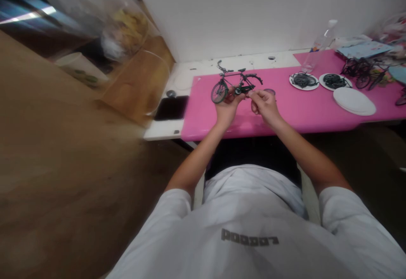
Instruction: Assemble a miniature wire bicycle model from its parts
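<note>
A small dark green model bicycle (234,80) is held up over the pink mat (203,118), its front wheel to the left. No rear wheel shows under the rear mudguard. My left hand (229,105) grips the bicycle low on its frame, near the crank. Close beside it, my right hand (264,103) has thumb and index finger pinched together at the lower rear of the frame. Whatever lies between those fingertips is too small to make out.
Two white plates of dark parts (303,81) (335,81) and blank white plates (354,101) lie to the right. Behind stand a clear bottle (319,48) and more model bicycles (364,72). A black flat object (171,108) lies at the left.
</note>
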`<state>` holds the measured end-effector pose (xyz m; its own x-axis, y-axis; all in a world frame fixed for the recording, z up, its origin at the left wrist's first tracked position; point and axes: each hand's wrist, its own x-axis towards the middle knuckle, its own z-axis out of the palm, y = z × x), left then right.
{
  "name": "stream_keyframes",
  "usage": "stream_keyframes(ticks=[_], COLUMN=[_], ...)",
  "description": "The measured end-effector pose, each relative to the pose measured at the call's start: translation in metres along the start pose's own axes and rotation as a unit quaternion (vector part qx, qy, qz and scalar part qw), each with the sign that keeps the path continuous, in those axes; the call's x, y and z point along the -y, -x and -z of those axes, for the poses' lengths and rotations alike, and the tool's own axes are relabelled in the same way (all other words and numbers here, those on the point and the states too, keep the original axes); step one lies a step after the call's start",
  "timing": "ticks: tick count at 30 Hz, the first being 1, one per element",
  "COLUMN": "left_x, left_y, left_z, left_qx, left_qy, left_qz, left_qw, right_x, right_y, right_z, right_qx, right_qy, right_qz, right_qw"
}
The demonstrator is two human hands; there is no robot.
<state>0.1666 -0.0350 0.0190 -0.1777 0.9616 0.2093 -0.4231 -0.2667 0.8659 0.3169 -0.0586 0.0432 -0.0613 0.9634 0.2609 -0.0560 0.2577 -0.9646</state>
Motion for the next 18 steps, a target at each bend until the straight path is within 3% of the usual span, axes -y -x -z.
stream_keyframes(ticks=[9, 18], left_x=[0.018, 0.022], left_y=[-0.010, -0.012], left_z=[0.012, 0.015], left_qx=[0.059, 0.077], left_qy=[0.019, 0.020], left_qz=[-0.011, -0.048], left_qw=[0.998, 0.996], right_x=[0.004, 0.001], right_y=[0.003, 0.001], right_z=[-0.002, -0.001], right_qx=[-0.033, -0.025], right_qy=[0.029, 0.016], right_qz=[0.052, 0.061], right_qw=[0.998, 0.998])
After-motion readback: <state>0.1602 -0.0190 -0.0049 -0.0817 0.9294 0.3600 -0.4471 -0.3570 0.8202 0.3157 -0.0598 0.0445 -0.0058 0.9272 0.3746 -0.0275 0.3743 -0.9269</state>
